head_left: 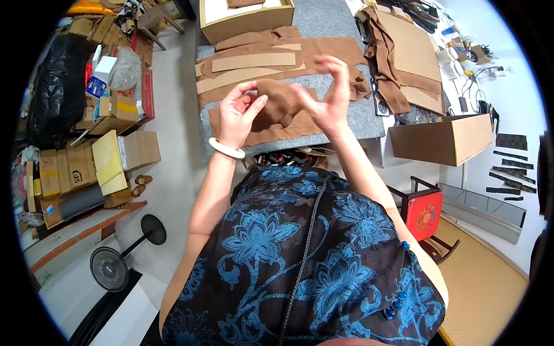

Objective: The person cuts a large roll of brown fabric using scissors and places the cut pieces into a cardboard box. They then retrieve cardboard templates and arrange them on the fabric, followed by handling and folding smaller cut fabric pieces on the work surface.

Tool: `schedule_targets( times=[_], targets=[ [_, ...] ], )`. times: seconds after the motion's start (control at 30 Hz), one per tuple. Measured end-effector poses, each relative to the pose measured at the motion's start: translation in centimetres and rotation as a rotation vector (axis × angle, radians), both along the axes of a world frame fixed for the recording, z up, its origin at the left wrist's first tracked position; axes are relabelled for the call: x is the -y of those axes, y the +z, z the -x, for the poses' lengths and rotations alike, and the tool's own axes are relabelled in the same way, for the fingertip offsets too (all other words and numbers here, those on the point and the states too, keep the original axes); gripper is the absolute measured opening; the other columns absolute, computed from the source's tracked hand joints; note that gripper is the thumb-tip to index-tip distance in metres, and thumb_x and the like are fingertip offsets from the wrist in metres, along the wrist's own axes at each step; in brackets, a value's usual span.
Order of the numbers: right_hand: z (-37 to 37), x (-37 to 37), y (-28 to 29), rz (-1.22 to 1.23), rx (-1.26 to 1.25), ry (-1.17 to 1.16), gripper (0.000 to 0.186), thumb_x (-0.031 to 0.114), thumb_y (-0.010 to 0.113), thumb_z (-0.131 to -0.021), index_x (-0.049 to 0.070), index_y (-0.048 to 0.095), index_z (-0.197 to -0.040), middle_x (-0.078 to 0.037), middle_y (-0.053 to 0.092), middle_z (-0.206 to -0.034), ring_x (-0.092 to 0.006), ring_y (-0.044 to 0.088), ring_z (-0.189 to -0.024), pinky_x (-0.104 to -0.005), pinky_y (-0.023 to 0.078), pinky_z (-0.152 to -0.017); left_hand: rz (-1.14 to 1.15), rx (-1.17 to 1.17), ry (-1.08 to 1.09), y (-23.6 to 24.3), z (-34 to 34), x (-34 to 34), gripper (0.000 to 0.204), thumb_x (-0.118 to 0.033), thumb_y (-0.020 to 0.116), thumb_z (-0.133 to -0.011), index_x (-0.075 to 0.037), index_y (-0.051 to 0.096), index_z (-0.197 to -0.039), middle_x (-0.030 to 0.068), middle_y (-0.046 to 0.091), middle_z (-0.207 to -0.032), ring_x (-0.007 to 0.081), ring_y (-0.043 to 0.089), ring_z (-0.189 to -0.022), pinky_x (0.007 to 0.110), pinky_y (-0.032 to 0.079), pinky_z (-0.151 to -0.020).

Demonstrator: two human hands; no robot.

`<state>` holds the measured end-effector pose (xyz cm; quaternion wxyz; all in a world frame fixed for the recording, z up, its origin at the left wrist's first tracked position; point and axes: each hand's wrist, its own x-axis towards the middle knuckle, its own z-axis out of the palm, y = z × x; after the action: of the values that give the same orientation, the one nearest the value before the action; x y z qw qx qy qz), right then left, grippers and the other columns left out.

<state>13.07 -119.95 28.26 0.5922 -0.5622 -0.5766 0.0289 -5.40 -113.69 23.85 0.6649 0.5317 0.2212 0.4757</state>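
My left hand (238,115), with a white bangle at its wrist, pinches the left edge of a brown piece of cloth (277,99) between thumb and fingers. The cloth hangs rumpled over the near part of the grey felt-covered table (360,121). Just right of it my right hand (332,98) is raised, fingers curved and spread away from the thumb, slightly blurred. Its thumb tip comes close to the cloth; whether they touch I cannot tell. Beyond the hands lies more brown fabric (340,49), with tan strips (254,61) on it.
A shallow box (245,26) stands at the table's far edge. Brown fabric and a tan board (411,55) lie to the right, above an open cardboard box (441,141). A red-seated chair (424,213) is at right. Cartons (141,151) and a fan (109,269) stand left.
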Motion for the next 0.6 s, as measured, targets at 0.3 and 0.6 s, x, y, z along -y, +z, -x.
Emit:
schedule_targets(
  times=[0.3,0.6],
  targets=[
    [-1.3,-1.6,-3.4,0.728,-0.167,0.641,0.025,0.023,0.073,-0.086,0.003,0.059,-0.078,0.003,0.06,-0.073,-0.0061,0.056,-0.074,-0.0262,0.047,-0.069,-0.011,-0.137,-0.255,-3.4,2.3,-2.6,0.041,0.005,0.07,-0.082,-0.005,0.051,-0.118,0.0011,0.06,-0.096,0.005,0.057,-0.083,0.02,0.051,-0.078],
    [-1.6,2.1,-14.7,0.818,-0.497,0.307,0.026,0.023,0.074,-0.084,0.004,0.057,-0.081,-0.001,0.061,-0.068,-0.0064,0.054,-0.064,-0.026,0.046,-0.059,0.352,-0.558,-0.521,-11.3,7.5,-3.1,0.045,-0.002,0.076,-0.078,-0.007,0.053,-0.117,-0.0049,0.057,-0.086,0.0026,0.05,-0.073,0.019,0.043,-0.065]
  ],
)
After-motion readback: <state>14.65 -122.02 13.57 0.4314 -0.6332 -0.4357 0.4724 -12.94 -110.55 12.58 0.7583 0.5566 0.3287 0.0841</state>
